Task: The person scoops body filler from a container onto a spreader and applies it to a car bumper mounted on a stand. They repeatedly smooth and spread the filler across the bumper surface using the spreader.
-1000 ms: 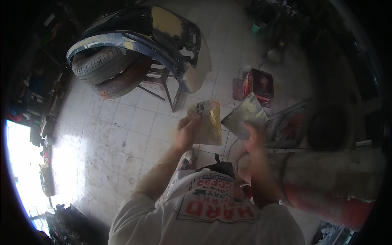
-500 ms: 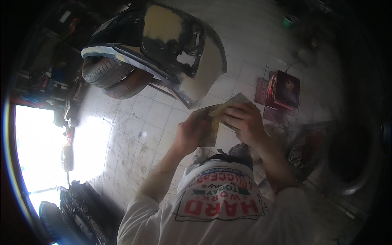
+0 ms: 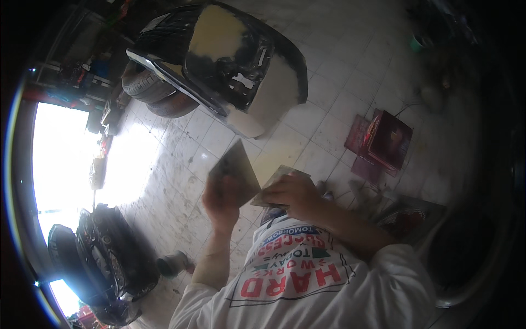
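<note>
My left hand (image 3: pixel 222 202) is closed round a thin, flat, greyish putty plate (image 3: pixel 239 162), which is tilted with a corner pointing away from me. Beside it on the right, my right hand (image 3: pixel 295 194) grips a smaller flat putty spreader (image 3: pixel 280 174), its fingers lying across the face. The spreader's left edge comes close to the plate's lower right corner; whether they touch I cannot tell. Beyond both hands stands a dark car bumper (image 3: pixel 189 63) with smooth beige filler patches (image 3: pixel 216 34).
Stacked tyres (image 3: pixel 150 88) sit under the bumper's left side. A dark red box (image 3: pixel 390 141) rests on the tiled floor (image 3: pixel 183 164) to the right. Dark car parts (image 3: pixel 104 252) and a can (image 3: pixel 174 263) stand at the lower left, near a bright doorway (image 3: pixel 60 159).
My hands have come nearer my body and the two plates, overlapping before, are now drawn apart. The left plate has swung upright. The view has shifted, so the box and bumper sit differently.
</note>
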Motion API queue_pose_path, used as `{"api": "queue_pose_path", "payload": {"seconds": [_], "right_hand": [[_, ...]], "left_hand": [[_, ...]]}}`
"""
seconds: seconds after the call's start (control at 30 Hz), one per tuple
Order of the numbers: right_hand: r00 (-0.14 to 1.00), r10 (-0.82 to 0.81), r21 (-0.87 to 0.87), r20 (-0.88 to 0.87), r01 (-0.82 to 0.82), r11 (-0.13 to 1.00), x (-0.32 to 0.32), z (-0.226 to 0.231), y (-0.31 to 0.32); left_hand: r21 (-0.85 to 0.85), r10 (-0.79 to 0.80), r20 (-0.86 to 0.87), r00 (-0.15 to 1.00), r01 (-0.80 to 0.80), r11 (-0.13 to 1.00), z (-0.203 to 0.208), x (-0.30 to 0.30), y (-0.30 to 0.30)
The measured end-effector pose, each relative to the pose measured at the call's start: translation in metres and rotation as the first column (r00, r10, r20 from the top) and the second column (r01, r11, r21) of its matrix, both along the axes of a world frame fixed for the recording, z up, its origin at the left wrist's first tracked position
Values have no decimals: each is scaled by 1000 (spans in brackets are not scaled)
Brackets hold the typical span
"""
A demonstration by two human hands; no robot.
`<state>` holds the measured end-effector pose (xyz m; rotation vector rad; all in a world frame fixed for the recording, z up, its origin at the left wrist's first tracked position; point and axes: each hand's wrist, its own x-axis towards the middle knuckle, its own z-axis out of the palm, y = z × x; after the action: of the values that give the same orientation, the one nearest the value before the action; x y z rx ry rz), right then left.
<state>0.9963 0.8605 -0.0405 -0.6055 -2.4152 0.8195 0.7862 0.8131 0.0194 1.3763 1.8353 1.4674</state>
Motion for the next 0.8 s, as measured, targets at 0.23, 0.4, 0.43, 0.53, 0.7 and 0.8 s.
{"api": "queue_pose_path", "payload": {"seconds": [0.23,0.4,0.43,0.53,0.7,0.8], "right_hand": [[943,82,18,-321,-81,997,-1,33,-13],[962,-69,-276,-265,-7,961,-13,2,-13],[977,-59,-200,-206,17,980,-9,-10,-12],[999,-16,-85,-31,13,996,13,-42,0],[959,-86,269,271,10,963,42,-76,32],[959,-37,-301,281,125,945,69,-82,54]], "left_hand": [[13,179,671,720,-252,968,-3,-4,6],[-129,139,898,417,-52,990,-46,10,-31],[-145,147,899,412,-36,989,-54,13,-37],[-198,214,901,378,-82,977,-71,25,-48],[-178,239,926,293,-220,959,-73,39,-34],[-58,177,929,325,-343,937,-72,41,-9]]}}
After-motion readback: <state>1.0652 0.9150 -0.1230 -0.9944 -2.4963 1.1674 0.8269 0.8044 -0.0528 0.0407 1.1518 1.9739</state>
